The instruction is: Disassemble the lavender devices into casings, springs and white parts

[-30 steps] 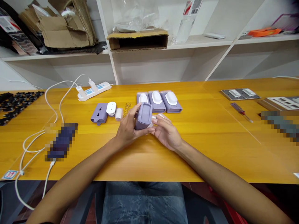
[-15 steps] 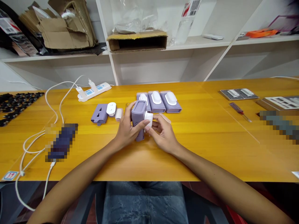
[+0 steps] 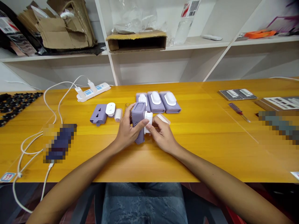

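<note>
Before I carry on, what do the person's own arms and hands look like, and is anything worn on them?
The left forearm and right forearm look bare, with no sleeve, watch or bracelet showing. The left hand and right hand are ungloved, with no rings or markings discernible. The person wears faded blue denim jeans with pale streaks.

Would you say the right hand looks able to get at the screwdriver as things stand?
Probably not just yet: the right hand is occupied with the white part beside the purple case that the left hand holds. If freed, it could likely reach, since the screwdriver lies uncovered farther right.
</note>
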A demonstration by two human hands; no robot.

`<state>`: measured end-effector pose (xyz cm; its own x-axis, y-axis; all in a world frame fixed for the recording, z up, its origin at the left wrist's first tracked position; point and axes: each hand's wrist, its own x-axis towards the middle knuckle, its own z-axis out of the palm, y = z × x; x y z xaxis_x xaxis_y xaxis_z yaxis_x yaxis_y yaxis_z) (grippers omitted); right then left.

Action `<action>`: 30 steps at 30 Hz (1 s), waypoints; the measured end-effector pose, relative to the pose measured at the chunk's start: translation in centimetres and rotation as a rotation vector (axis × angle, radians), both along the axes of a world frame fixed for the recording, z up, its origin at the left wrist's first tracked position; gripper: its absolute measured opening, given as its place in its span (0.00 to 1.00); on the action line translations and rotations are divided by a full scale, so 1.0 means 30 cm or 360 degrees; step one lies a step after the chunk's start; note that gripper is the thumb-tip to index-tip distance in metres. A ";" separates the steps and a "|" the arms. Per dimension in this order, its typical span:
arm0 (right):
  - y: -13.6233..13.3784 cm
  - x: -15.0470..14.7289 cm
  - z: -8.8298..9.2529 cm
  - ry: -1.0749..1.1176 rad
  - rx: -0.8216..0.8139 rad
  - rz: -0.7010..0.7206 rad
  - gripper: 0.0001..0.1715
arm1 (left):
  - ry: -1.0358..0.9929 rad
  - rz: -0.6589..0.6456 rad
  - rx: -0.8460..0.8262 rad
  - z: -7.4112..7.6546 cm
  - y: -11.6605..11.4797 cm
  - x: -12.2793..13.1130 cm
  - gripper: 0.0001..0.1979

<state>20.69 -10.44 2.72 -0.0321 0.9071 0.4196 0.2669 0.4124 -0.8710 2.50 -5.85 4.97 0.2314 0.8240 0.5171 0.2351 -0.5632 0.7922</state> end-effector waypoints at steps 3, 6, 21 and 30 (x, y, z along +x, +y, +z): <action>-0.002 -0.003 0.005 -0.0084 0.0164 -0.0059 0.18 | -0.0034 -0.0018 -0.0014 0.005 -0.008 0.006 0.39; 0.001 -0.007 0.002 -0.0121 0.0318 -0.0147 0.18 | -0.0077 -0.0022 -0.0041 0.004 -0.016 0.012 0.38; -0.005 -0.009 0.026 -0.0150 0.0353 -0.0211 0.19 | -0.0195 0.0037 -0.0081 0.024 -0.036 0.029 0.38; -0.013 -0.013 0.025 -0.0096 0.0286 -0.0203 0.21 | -0.0151 0.0013 -0.0126 0.040 -0.039 0.026 0.35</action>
